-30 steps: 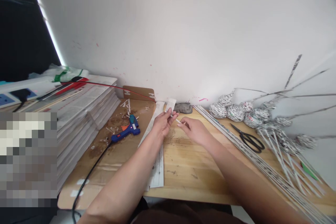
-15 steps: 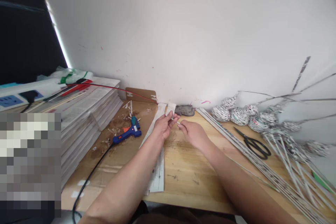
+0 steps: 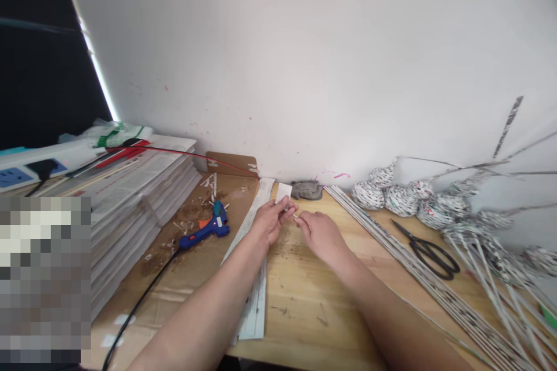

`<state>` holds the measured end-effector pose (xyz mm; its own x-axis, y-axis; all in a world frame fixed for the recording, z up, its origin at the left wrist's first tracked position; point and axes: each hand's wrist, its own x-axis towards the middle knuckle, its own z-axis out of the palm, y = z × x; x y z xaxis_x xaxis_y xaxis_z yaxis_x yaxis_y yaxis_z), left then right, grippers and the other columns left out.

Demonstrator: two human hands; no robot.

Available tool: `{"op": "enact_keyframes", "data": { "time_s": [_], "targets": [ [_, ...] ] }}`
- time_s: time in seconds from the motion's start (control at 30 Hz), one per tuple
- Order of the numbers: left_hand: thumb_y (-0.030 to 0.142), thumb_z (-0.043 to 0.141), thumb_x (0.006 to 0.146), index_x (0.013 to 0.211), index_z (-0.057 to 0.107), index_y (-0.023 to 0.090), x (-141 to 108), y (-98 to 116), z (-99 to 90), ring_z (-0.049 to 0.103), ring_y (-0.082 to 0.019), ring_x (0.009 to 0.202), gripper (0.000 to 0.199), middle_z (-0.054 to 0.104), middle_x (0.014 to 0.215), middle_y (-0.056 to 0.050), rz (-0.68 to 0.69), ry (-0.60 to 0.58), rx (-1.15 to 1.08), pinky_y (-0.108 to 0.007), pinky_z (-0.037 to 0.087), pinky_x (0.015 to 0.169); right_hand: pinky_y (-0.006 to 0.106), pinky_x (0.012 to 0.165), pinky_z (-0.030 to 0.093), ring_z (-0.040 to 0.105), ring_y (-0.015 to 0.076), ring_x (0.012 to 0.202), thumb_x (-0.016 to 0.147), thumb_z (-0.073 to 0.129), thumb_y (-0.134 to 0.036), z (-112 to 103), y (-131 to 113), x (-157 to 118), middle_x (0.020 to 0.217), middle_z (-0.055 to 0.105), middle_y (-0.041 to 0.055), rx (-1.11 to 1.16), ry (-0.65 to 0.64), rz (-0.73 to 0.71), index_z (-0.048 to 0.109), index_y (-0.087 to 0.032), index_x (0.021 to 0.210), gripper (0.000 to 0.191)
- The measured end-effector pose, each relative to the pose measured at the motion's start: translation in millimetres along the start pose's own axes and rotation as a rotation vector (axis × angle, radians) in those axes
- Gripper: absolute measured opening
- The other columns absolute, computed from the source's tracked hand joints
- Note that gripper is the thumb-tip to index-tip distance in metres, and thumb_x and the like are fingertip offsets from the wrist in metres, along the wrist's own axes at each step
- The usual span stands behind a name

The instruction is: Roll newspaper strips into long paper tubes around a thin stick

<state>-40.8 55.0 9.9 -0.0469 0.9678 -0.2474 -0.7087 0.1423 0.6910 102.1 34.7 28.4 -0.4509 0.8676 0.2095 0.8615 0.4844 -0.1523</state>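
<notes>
Near the middle of the worktable my left hand point(image 3: 272, 221) is closed, pinching a narrow strip of paper point(image 3: 284, 191) whose end sticks up past the fingers. Just to its right my right hand point(image 3: 319, 232) is closed on a thin rolled paper stick point(image 3: 296, 216). Its pale tip shows at the fingertips, pointing toward the left hand. A thin pale length point(image 3: 429, 314) emerges from under my right forearm; I cannot tell whether it belongs to the same stick. More flat paper strips point(image 3: 256, 313) lie beneath my left forearm.
A blue glue gun point(image 3: 204, 233) lies on stained cardboard point(image 3: 174, 295) at left, beside stacked paper point(image 3: 143, 208) bearing a power strip point(image 3: 65, 163). At right are paper sticks point(image 3: 391, 249), black scissors point(image 3: 429, 252) and woven paper pieces point(image 3: 402, 200). A grey lump point(image 3: 307, 190) sits by the wall.
The view has tilted and shifted slightly, so the table sits lower in it. Both hands keep their grips close together, and more of the paper strip shows above my left hand.
</notes>
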Motion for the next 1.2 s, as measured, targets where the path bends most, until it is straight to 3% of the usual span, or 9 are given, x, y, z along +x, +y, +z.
{"op": "enact_keyframes", "data": {
  "time_s": [0.2,0.37,0.57,0.7,0.83,1.0,1.2],
  "targets": [
    [0.012,0.062,0.079,0.078,0.062,0.009,1.3,-0.2,-1.7,0.067,-0.013,0.071,0.003,0.065,0.072,-0.007,-0.024,-0.016,0.014,-0.020,0.056,0.068,0.025,0.060,0.030,0.055,0.0170,0.069,0.095,0.031,-0.036,1.1,5.2,-3.2,0.074,0.064,0.0049,0.147,-0.018,0.001,0.058,-0.018,0.085,0.034],
    [0.018,0.066,0.076,0.081,0.058,0.012,-0.2,-1.2,-1.7,0.067,-0.014,0.068,0.011,0.065,0.073,-0.006,-0.084,-0.006,0.004,-0.014,0.053,0.051,0.023,0.059,0.031,0.056,0.0135,0.066,0.095,0.028,-0.031,0.1,9.0,-4.6,0.072,0.064,0.0018,0.369,-0.118,-0.006,0.057,-0.018,0.074,0.038],
    [0.017,0.065,0.077,0.080,0.058,0.011,-2.8,-2.3,0.4,0.064,-0.010,0.060,0.009,0.065,0.072,-0.006,-0.058,0.004,-0.011,-0.013,0.052,0.050,0.026,0.059,0.028,0.055,0.0186,0.068,0.092,0.037,-0.038,-2.2,1.6,-7.5,0.076,0.064,0.0057,0.062,0.029,-0.016,0.058,-0.020,0.097,0.028],
    [0.014,0.064,0.077,0.080,0.061,0.008,-2.8,-1.5,1.1,0.065,-0.011,0.063,0.007,0.065,0.073,-0.008,-0.044,0.004,-0.022,-0.016,0.055,0.057,0.028,0.060,0.028,0.056,0.0194,0.067,0.094,0.030,-0.037,-0.6,0.1,-6.6,0.073,0.064,0.0073,-0.003,0.013,0.011,0.060,-0.019,0.096,0.034],
    [0.011,0.066,0.075,0.080,0.062,0.006,-3.2,-1.0,1.4,0.066,-0.013,0.066,0.008,0.066,0.074,-0.009,-0.051,-0.010,-0.018,-0.018,0.056,0.061,0.025,0.060,0.032,0.057,0.0172,0.069,0.094,0.030,-0.039,0.0,6.9,-4.8,0.076,0.064,0.0058,0.214,-0.051,0.027,0.060,-0.019,0.089,0.036],
    [0.013,0.065,0.076,0.080,0.062,0.006,-4.7,-1.1,3.0,0.067,-0.014,0.068,0.008,0.066,0.074,-0.010,-0.093,-0.037,-0.018,-0.016,0.055,0.057,0.024,0.056,0.035,0.055,0.0137,0.055,0.095,0.026,-0.041,-6.1,13.5,-4.1,0.057,0.058,0.0010,0.579,-0.288,0.089,0.060,-0.017,0.080,0.044],
    [0.012,0.065,0.076,0.080,0.060,0.007,-3.0,-3.3,0.7,0.068,-0.015,0.069,0.008,0.067,0.075,-0.010,-0.043,0.011,-0.031,-0.018,0.056,0.060,0.027,0.064,0.033,0.057,0.0195,0.075,0.092,0.039,-0.038,-7.7,3.4,-7.1,0.083,0.066,0.0065,0.147,0.013,-0.010,0.061,-0.020,0.097,0.029]
  ]
}}
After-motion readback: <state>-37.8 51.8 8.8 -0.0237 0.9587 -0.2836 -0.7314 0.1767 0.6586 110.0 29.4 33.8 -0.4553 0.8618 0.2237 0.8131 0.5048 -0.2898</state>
